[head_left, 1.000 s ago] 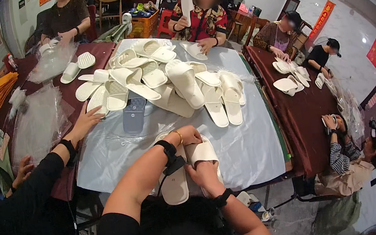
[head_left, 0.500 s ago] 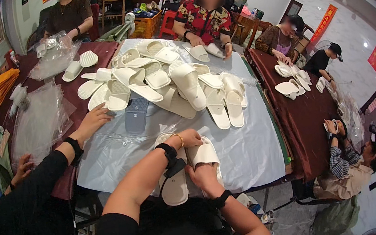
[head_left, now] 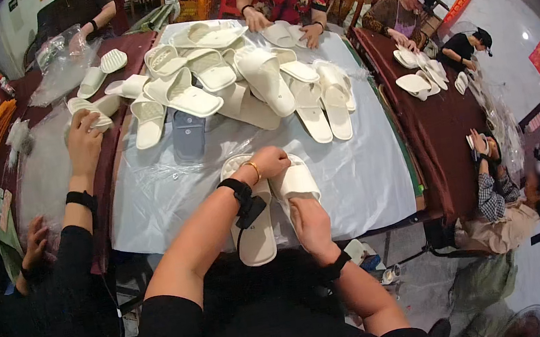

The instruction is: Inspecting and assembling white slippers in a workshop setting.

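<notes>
Two white slippers lie side by side at the table's near edge. My left hand (head_left: 268,162) reaches across the left slipper (head_left: 257,238), its fingers bent together at the front of the right slipper (head_left: 296,183). What they pinch, if anything, is hidden. My right hand (head_left: 311,223) grips the right slipper from the heel end, fingers tucked in beneath its strap. Beyond them a heap of white slippers (head_left: 196,100) covers the middle of the table, with one grey-blue slipper (head_left: 189,137) at its near side.
A co-worker's hand (head_left: 84,138) on the left holds a white slipper above clear plastic bags (head_left: 46,177). Across the table another person's hands (head_left: 310,35) handle slippers. White plastic sheeting (head_left: 160,213) covers the tabletop. More people sit at a brown table (head_left: 443,139) on the right.
The left co-worker's hand has moved from the heap to the plastic bags, taking a white slipper along. My hands stay at the same slippers, the right one reaching farther under the strap.
</notes>
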Demonstrator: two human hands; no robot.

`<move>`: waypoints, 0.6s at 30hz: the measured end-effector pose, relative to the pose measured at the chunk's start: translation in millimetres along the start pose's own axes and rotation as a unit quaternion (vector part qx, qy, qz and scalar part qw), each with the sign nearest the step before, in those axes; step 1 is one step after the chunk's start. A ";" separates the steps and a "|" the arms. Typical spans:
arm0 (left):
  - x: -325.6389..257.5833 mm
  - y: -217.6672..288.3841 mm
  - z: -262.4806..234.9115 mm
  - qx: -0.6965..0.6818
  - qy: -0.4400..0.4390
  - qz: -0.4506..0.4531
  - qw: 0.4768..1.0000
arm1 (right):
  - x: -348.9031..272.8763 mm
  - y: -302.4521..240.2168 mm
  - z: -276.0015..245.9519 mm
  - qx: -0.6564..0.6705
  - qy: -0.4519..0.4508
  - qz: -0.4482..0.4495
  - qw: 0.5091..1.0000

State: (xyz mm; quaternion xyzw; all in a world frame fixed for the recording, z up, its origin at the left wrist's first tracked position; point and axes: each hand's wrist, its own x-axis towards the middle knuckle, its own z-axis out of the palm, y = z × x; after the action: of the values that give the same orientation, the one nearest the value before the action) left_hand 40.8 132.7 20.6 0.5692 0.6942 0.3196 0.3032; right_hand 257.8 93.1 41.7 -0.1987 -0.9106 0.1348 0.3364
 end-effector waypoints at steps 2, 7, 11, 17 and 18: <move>-2.6 2.9 -2.0 0.008 0.008 0.018 1.000 | -8.0 -2.9 -5.5 0.105 0.007 0.107 0.989; -5.3 3.8 -2.0 0.012 0.023 0.019 0.999 | -12.1 -10.1 -29.8 0.282 -0.109 0.226 0.926; -9.5 8.2 -5.0 0.014 0.022 0.024 0.999 | -6.2 -17.5 -45.3 0.338 -0.114 0.261 0.897; -12.6 3.4 -2.1 -0.010 0.038 0.022 0.999 | 2.2 -1.5 -36.3 0.466 0.040 0.273 0.840; -13.5 1.6 -0.8 -0.018 0.048 0.025 0.998 | 4.9 -1.8 -36.3 0.467 0.039 0.274 0.840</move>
State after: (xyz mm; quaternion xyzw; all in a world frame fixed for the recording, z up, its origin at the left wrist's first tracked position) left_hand 43.4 119.6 23.2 0.5648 0.6879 0.3659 0.2718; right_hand 278.1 97.7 71.9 -0.2641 -0.6342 0.6231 0.3739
